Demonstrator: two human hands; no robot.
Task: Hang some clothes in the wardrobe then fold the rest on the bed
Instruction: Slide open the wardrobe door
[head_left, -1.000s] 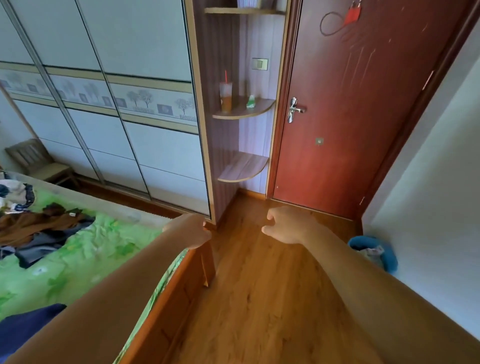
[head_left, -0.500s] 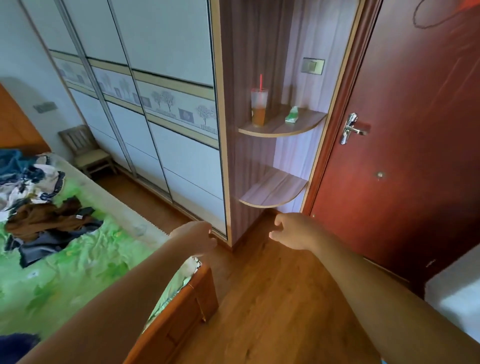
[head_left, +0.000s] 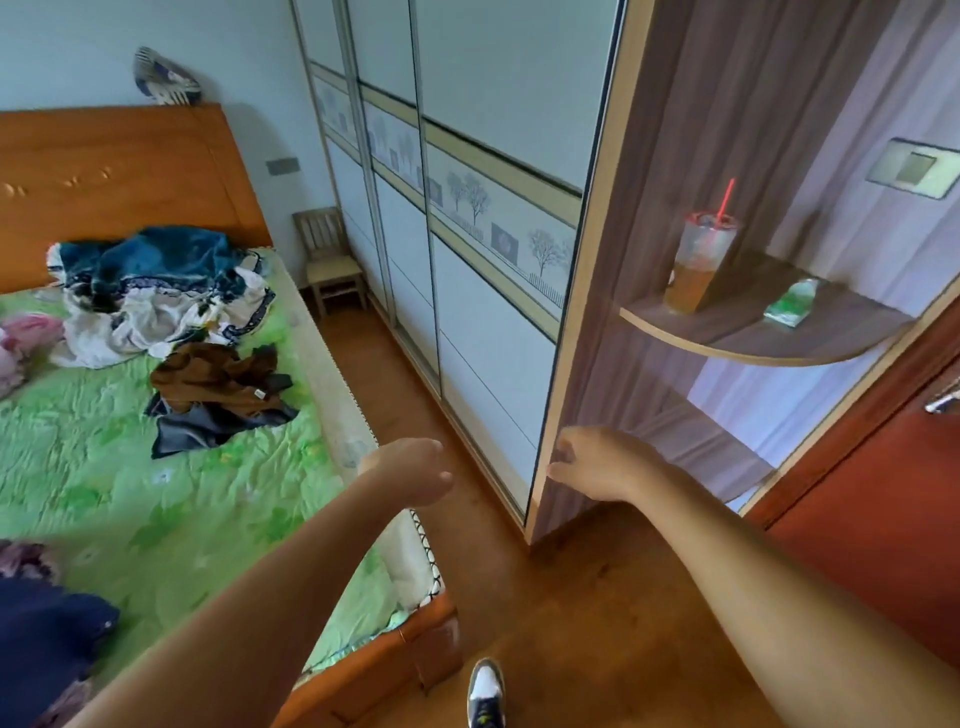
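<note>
The bed (head_left: 130, 467) with a green sheet fills the left. On it lie a brown garment (head_left: 208, 376) over a dark grey one (head_left: 197, 431), a teal and white heap (head_left: 150, 280) near the headboard, a pink piece (head_left: 26, 332) at the left edge and a navy garment (head_left: 47, 634) at the near corner. The wardrobe (head_left: 467, 260) with white sliding doors stands shut to the right of the bed. My left hand (head_left: 410, 467) hovers over the bed's edge, holding nothing, fingers loosely curled. My right hand (head_left: 597, 462) hangs loosely curled in front of the wardrobe's end panel, holding nothing.
Corner shelves (head_left: 769, 332) beside the wardrobe carry a drink cup with a red straw (head_left: 701, 265) and a small green packet (head_left: 789, 306). A red-brown door (head_left: 883, 519) is at the right. A small wooden chair (head_left: 332, 265) stands in the narrow aisle of wooden floor (head_left: 571, 623).
My view has swung left from the door toward the bed and wardrobe. Both hands stay out in front, holding nothing, now nearer the wardrobe's end panel.
</note>
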